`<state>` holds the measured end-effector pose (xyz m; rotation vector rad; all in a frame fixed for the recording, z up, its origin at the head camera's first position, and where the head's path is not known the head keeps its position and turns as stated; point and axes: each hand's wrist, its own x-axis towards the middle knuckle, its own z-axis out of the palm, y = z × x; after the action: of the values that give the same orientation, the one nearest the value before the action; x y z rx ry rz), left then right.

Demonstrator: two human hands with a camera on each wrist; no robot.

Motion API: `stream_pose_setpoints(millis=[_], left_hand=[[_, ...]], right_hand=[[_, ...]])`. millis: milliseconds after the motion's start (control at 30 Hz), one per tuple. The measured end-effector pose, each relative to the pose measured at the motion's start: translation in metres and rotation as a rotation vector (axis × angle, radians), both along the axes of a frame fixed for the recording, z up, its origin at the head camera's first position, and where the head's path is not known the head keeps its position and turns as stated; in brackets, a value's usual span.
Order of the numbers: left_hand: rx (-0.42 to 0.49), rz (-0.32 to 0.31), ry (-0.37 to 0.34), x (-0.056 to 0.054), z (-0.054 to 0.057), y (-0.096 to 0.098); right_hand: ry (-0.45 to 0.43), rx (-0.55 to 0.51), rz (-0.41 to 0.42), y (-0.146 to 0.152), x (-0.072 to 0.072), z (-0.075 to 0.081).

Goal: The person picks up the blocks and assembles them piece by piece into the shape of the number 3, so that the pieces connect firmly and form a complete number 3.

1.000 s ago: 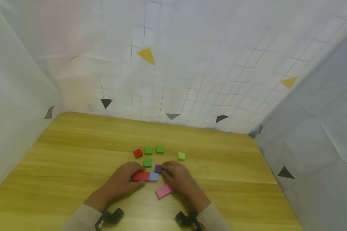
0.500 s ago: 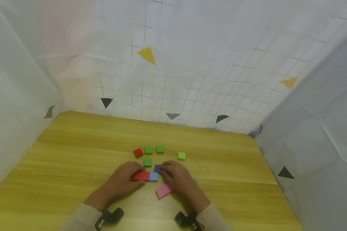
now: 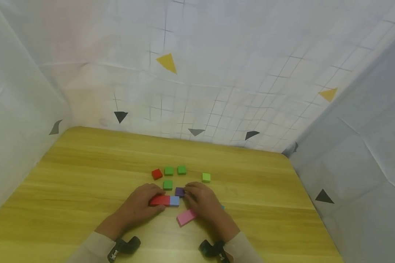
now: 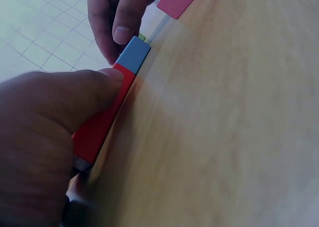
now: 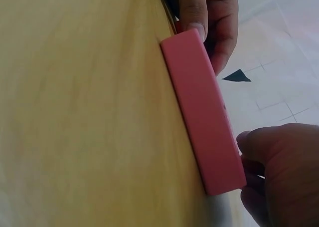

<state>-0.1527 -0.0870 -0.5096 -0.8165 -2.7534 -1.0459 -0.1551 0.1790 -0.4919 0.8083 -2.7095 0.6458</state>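
Note:
My left hand (image 3: 141, 204) grips a long red block (image 3: 160, 200) between thumb and fingers. A light blue block (image 3: 174, 201) sits against its right end, in line with it. My right hand (image 3: 202, 201) pinches a small purple block (image 3: 179, 192) by its right side, just behind the blue one. Under the right palm lies a long pink block (image 3: 186, 217), partly covered; the right wrist view shows its whole side (image 5: 204, 112), the thumb beside it. In the left wrist view the thumb presses along the red block (image 4: 99, 127).
Behind the hands lie several small green blocks (image 3: 168, 185) and a small dark red block (image 3: 157, 174). A lime block (image 3: 206, 178) is farther right. A bit of teal (image 3: 222, 207) shows past the right wrist. White sheeting (image 3: 197, 91) bounds the wooden table (image 3: 266, 204).
The purple block has shifted slightly left with my right fingers. My left hand and the red and blue blocks stay in place.

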Motion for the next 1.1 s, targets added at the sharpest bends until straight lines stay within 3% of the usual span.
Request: stream_pose_setpoints(millis=[300,900,1100], left_hand=[[0.002,0.004,-0.040,0.002,0.000,0.000],[-0.006,-0.004,-0.026,0.007,0.003,0.003],[-0.003,0.009,-0.071,0.008,0.005,0.003]], right_hand=[[0.000,-0.002,-0.019,0.004,0.000,0.001],[-0.041,-0.005,-0.097,0.015,-0.003,0.003],[-0.013,-0.005,-0.111,0.020,-0.008,0.001]])
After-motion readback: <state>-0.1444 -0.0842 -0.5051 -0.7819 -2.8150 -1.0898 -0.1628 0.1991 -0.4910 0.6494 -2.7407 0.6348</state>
